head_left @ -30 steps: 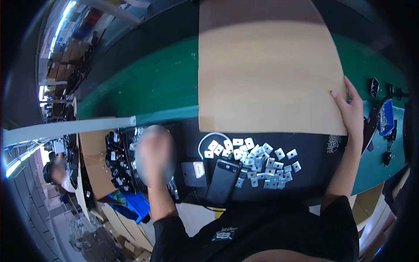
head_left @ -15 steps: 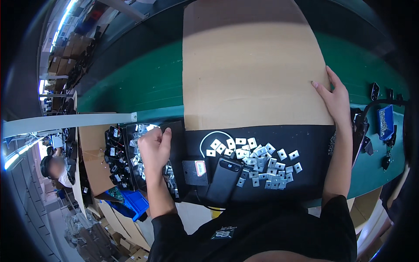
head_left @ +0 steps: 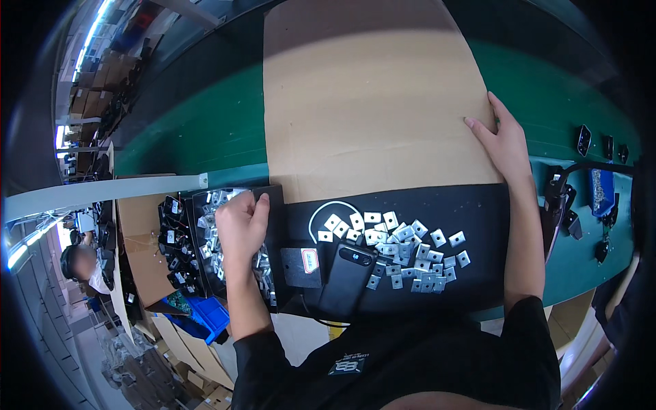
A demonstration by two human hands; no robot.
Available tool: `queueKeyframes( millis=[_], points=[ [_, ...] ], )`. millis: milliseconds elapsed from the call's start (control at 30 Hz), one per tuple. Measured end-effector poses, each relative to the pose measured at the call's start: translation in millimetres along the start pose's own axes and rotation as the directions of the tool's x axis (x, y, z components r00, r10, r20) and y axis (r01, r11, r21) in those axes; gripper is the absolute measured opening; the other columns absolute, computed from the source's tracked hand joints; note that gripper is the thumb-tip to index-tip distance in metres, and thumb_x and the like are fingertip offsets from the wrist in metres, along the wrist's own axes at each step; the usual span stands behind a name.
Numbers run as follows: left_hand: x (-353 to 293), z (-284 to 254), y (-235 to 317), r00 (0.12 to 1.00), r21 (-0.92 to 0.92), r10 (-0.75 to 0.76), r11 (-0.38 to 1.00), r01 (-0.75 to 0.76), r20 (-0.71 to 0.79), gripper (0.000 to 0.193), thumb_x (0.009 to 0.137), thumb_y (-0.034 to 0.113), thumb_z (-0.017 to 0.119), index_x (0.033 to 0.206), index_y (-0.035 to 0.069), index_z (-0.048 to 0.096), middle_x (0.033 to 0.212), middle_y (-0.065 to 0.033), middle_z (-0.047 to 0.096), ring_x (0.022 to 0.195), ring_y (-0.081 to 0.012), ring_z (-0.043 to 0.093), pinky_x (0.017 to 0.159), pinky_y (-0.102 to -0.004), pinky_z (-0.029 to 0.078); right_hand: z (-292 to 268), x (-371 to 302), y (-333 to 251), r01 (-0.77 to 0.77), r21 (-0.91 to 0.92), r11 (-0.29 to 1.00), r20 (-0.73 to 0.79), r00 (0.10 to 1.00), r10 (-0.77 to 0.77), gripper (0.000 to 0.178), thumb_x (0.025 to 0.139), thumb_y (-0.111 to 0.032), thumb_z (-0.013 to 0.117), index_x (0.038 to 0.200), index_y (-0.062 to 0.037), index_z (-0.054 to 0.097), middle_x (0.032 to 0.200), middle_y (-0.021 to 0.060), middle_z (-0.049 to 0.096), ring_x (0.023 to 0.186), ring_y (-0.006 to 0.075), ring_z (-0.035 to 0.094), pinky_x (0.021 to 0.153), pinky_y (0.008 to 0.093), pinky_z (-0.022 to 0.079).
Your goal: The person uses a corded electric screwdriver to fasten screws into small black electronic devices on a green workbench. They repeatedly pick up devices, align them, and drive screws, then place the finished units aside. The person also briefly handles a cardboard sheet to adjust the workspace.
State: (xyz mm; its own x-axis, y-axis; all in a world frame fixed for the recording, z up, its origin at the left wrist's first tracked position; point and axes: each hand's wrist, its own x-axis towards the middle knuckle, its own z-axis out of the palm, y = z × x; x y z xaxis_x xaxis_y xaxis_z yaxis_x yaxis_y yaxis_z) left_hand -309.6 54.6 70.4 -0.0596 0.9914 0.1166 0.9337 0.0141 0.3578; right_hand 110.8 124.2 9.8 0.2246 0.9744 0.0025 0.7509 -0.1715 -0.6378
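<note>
A large brown cardboard sheet (head_left: 372,116) lies flat across the far side of the bench. At its right edge is my right hand (head_left: 504,140), thumb on top and the other fingers along the edge, closed on it. My left hand (head_left: 240,225) is a fist over a black box (head_left: 274,225) of shiny metal parts (head_left: 212,239); whatever its curled fingers hold is hidden. Between my forearms, a loose heap of small square metal plates with holes (head_left: 420,253) lies on a black surface. A black power bank (head_left: 347,280) with a white cable (head_left: 320,213) lies beside them.
A dark labelled block (head_left: 294,268) lies left of the power bank. Black wired parts (head_left: 179,242) fill a carton at left, above a blue bin (head_left: 210,316). Another blue bin (head_left: 601,193) and black parts (head_left: 583,140) lie at right. A person (head_left: 85,263) is far left.
The cardboard sheet has shifted left and turned slightly, its near right corner now farther from me. My right hand moved left with it. My left hand stays nearly in place.
</note>
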Motion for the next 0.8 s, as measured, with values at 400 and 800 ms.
queueKeyframes(
  millis=[400, 800],
  points=[
    [3.6, 7.9, 2.3, 1.000, 0.069, 0.017, 0.998, -0.015, -0.020, 0.038, 0.084, 0.020, 0.064, 0.057, -0.001, 0.047, 0.050, -0.0160, 0.048, 0.043, -0.0311, 0.047, 0.044, -0.0394, 0.036, 4.9, -10.8, -25.9, 0.410, -0.120, 0.904, -0.136, 0.895, -0.424, 0.056, 0.083, -0.027, 0.067, 0.132, -0.0078, 0.050, 0.141, 0.0192, 0.043, 0.135, 0.0364, 0.035, 0.111, 0.0455, 0.027],
    [0.4, 6.3, -2.8, 0.997, 0.021, 0.072, 0.997, -0.073, 0.008, 0.042, 0.088, 0.020, 0.062, 0.058, -0.001, 0.041, 0.050, -0.0149, 0.038, 0.044, -0.0234, 0.032, 0.044, -0.0374, 0.028, -30.2, -83.9, -1.9, 0.287, 0.173, 0.942, -0.168, 0.951, -0.259, 0.055, 0.078, -0.014, 0.070, 0.129, -0.0036, 0.050, 0.137, 0.0212, 0.045, 0.127, 0.0372, 0.043, 0.106, 0.0426, 0.034]
  ],
)
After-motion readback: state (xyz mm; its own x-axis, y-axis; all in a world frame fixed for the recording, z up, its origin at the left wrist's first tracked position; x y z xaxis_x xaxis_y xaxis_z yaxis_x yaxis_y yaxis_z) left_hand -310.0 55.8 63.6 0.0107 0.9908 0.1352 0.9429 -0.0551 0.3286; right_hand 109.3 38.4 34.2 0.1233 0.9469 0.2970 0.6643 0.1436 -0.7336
